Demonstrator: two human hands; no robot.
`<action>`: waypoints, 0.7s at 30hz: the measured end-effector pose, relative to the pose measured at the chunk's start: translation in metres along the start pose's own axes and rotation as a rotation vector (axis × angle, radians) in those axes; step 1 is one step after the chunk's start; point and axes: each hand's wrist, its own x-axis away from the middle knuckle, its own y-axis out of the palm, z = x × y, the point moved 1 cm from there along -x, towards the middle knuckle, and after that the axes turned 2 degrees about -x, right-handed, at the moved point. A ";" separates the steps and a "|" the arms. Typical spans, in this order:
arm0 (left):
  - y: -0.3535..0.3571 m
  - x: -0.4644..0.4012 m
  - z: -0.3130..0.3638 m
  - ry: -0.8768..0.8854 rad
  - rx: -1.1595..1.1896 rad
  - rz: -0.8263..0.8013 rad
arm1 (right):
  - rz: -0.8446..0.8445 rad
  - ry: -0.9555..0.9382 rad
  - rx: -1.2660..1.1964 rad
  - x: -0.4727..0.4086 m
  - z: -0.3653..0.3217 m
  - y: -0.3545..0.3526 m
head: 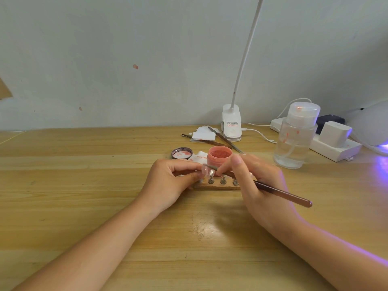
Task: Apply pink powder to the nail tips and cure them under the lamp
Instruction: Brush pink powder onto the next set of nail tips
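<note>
An open jar of pink powder (219, 156) stands mid-table, its lid (181, 153) lying to its left. In front of it a wooden strip (218, 187) carries several small metal stands with clear nail tips. My left hand (168, 181) pinches one clear nail tip (204, 170) on its stand at the strip's left end. My right hand (258, 185) grips a thin brown brush (281, 194), and the brush's tip touches that nail tip. A white curing lamp (371, 124) glows purple at the far right edge.
A clear pump bottle (296, 137) stands right of the jar. Behind it lie a white power strip (336, 143) with adapters and cables. A white clip lamp (231, 122), paper wipes (204, 135) and two thin tools (224, 140) sit behind the jar.
</note>
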 end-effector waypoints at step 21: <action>0.002 0.000 0.002 -0.028 0.054 0.018 | 0.020 0.017 -0.075 0.002 0.002 0.001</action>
